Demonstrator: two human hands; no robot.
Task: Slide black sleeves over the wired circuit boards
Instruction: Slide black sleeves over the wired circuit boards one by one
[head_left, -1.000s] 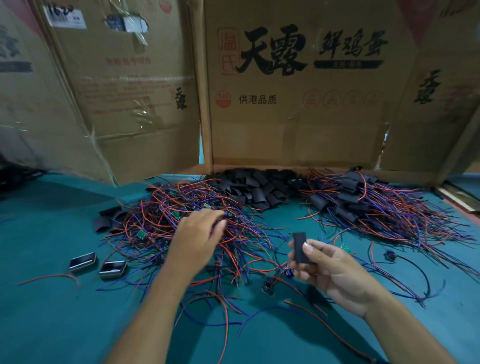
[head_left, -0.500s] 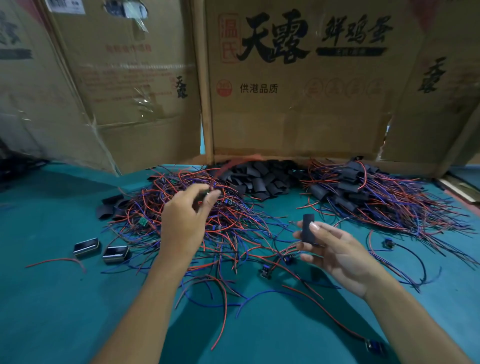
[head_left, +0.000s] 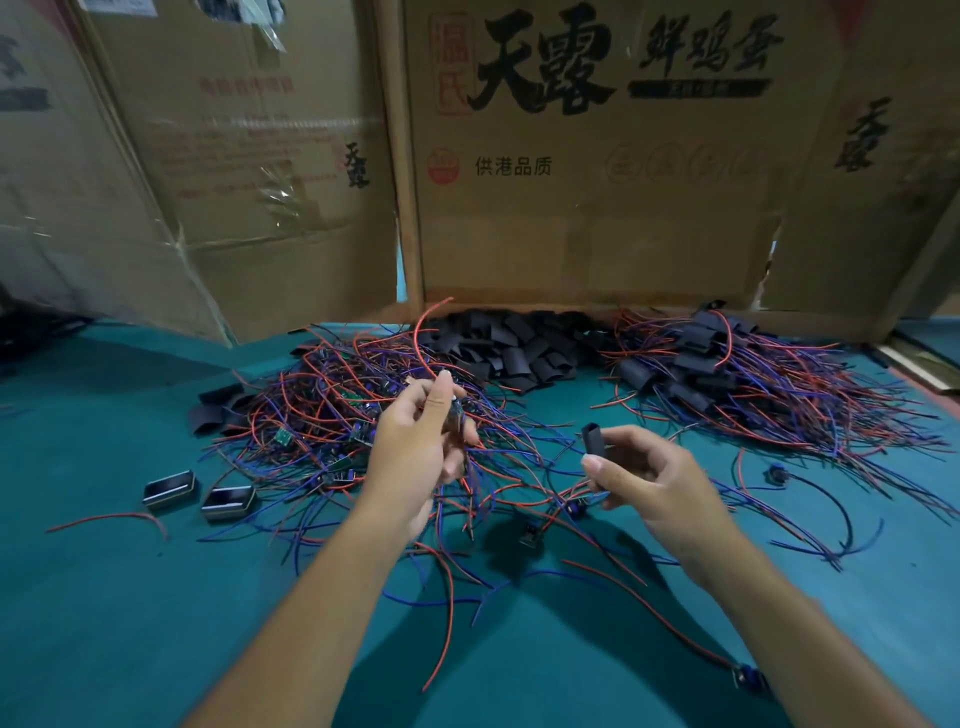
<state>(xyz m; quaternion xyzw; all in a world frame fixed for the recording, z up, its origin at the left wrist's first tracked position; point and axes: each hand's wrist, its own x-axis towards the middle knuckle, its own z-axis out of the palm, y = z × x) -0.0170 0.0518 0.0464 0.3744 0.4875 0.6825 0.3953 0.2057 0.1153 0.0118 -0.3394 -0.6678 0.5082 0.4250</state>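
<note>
head view: left hand (head_left: 415, 457) pinches a small wired circuit board (head_left: 456, 410) with red and blue leads, lifted above the tangled pile of red and blue wired boards (head_left: 332, 410) at mid-left of the teal tabletop (head_left: 104, 597). right hand (head_left: 644, 478) grips a short black sleeve (head_left: 592, 441), upright, open end up, apart from the board. loose black sleeves heap (head_left: 514, 348) by the far edge against the cardboard box wall (head_left: 597, 208).

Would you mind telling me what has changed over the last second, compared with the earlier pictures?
The left hand has lifted out of the tangled wire pile and now pinches a wired circuit board, its red wire arching upward. The right hand still holds the black sleeve, its open end now turned upward. The sleeve heap and finished pile are unchanged.
</note>
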